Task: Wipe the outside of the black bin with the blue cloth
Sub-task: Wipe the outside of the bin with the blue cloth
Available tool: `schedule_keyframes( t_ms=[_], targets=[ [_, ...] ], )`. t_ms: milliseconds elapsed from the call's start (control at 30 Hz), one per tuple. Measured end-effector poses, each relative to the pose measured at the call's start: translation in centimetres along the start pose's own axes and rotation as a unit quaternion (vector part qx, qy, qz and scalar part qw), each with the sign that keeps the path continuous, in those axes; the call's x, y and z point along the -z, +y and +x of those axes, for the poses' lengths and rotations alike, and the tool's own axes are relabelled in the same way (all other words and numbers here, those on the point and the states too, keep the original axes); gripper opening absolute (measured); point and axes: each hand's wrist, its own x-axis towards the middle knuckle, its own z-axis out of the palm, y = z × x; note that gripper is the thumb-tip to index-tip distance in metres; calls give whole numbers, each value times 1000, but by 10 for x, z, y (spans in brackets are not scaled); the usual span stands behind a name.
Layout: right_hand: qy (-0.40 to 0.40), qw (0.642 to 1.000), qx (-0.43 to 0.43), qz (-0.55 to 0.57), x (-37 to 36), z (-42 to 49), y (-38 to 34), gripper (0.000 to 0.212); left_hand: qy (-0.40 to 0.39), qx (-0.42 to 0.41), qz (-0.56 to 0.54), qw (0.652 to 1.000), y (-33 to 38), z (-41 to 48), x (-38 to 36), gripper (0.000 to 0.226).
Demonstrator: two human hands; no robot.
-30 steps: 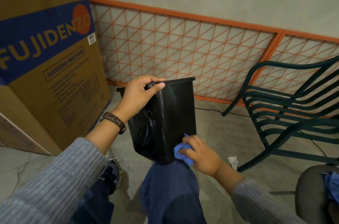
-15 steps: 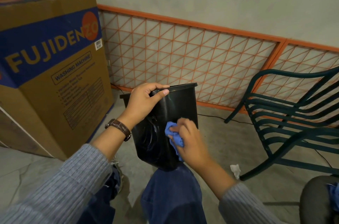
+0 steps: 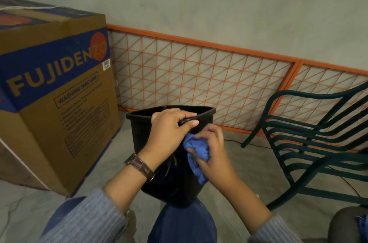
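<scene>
The black bin [image 3: 171, 183] rests on my right knee, mouth up and tilted slightly away from me. My left hand [image 3: 169, 135] grips its near rim, thumb lying along the edge. My right hand [image 3: 211, 153] holds the bunched blue cloth [image 3: 196, 155] against the bin's near wall, just under the rim and beside my left hand. A tail of the cloth hangs down the wall. My hands and cloth hide much of the upper wall.
A big cardboard washing-machine box [image 3: 55, 91] stands close on the left. An orange mesh panel [image 3: 199, 79] leans against the wall behind. A dark green slatted chair [image 3: 310, 139] is on the right, and a cable runs along the concrete floor.
My right hand has dragged the cloth up the bin's wall from the bottom to just under the rim. The bin now sits more upright. My left hand has kept its grip.
</scene>
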Motion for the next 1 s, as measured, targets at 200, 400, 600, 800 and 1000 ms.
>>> schedule_keyframes(
  t_ms=[200, 400, 600, 800, 1000],
  targets=[
    [-31, 992, -73, 94, 40, 13, -9, 58, -33, 0, 63, 997, 40, -14, -7, 53],
    [-14, 998, -34, 60, 49, 7, 1, 39, -191, -49, 37, 980, 15, -2, 32, 37],
    [37, 991, -96, 90, 48, 2, 11, 35, -181, -86, 55, 978, -45, 20, 60, 34],
    [218, 942, -178, 181, 33, -5, 12, 24, -42, -107, 77, 990, -34, 7, 34, 29],
    [336, 869, -271, 240, 5, -13, -4, 4, -17, -88, 69, 994, -35, 9, 27, 26]
  ],
)
